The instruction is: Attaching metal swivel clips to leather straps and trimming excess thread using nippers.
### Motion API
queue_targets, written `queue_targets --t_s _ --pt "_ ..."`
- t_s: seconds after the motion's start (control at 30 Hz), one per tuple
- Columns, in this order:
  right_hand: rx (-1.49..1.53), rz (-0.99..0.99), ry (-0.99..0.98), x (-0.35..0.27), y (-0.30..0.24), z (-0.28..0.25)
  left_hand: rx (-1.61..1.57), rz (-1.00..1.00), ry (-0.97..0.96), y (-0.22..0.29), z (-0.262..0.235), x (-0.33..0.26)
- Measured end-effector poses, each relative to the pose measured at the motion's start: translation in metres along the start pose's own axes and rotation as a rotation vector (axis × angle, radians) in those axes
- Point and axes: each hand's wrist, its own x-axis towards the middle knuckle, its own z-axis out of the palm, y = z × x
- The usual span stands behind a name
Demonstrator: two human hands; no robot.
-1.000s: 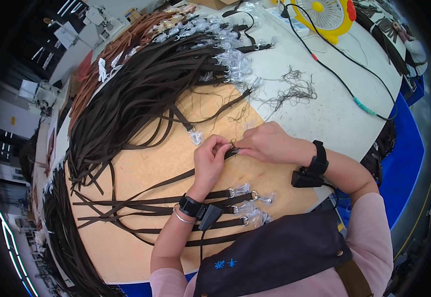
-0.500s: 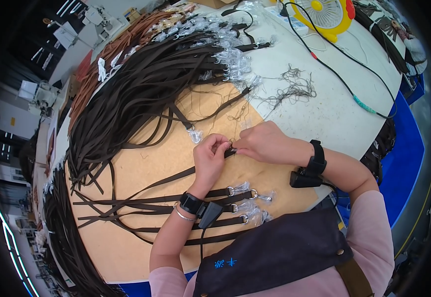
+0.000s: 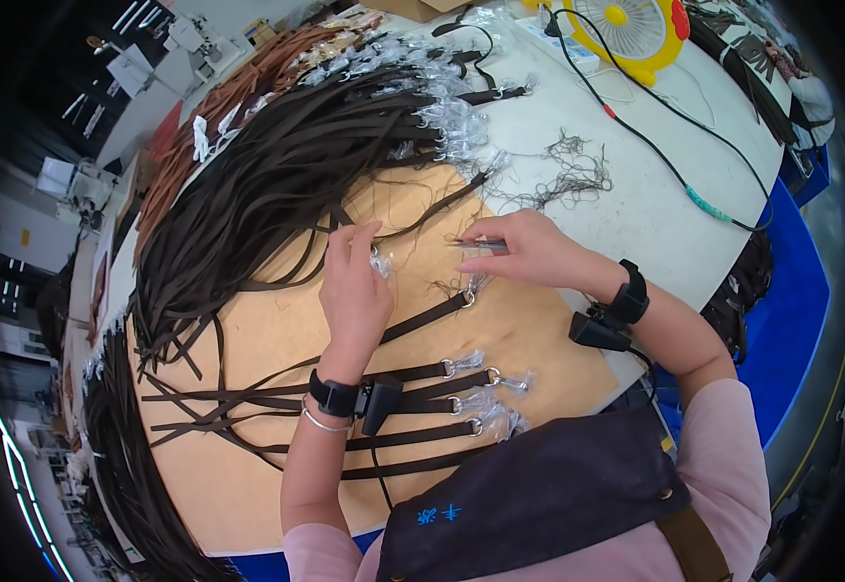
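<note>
My right hand (image 3: 524, 248) pinches small thread snips (image 3: 483, 244), their thin metal tip pointing left. Just below lies a dark brown strap (image 3: 427, 318) with a metal ring and a plastic-wrapped clasp (image 3: 477, 286) at its end, loose thread ends beside it. Over at the left, my left hand (image 3: 357, 296) reaches with stretched fingers over another strap, whose plastic-wrapped clasp (image 3: 381, 262) shows beside the fingers. Whether the fingertips touch that strap is hard to tell. Nearer me, several straps with rings and wrapped clasps (image 3: 476, 403) lie side by side on the tan board (image 3: 248, 504).
A large heap of dark straps (image 3: 248, 165) covers the far left, with brown straps (image 3: 233, 92) behind it. Tangled threads (image 3: 573, 175) lie on the white tabletop (image 3: 655, 184). A yellow fan (image 3: 641, 70) and a black cable (image 3: 650, 145) are at the far right.
My hands have come apart. The left let go of the strap end and moved left to another strap; the right drew slightly up with the snips. The released strap now lies on the board.
</note>
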Motion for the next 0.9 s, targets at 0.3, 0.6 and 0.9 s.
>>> queue_targets --t_s 0.3,0.6,0.9 --pt "-0.187 -0.028 -0.067 0.001 -0.007 0.036 -0.254 -0.208 -0.344 0.023 -0.003 -0.050" --pt "0.799 0.365 -0.270 -0.007 0.015 0.012 -0.337 -0.077 -0.292 0.014 0.005 -0.051" --pt "-0.041 -0.203 0.026 0.016 0.019 0.002 -0.248 0.047 -0.291 0.030 0.006 -0.037"
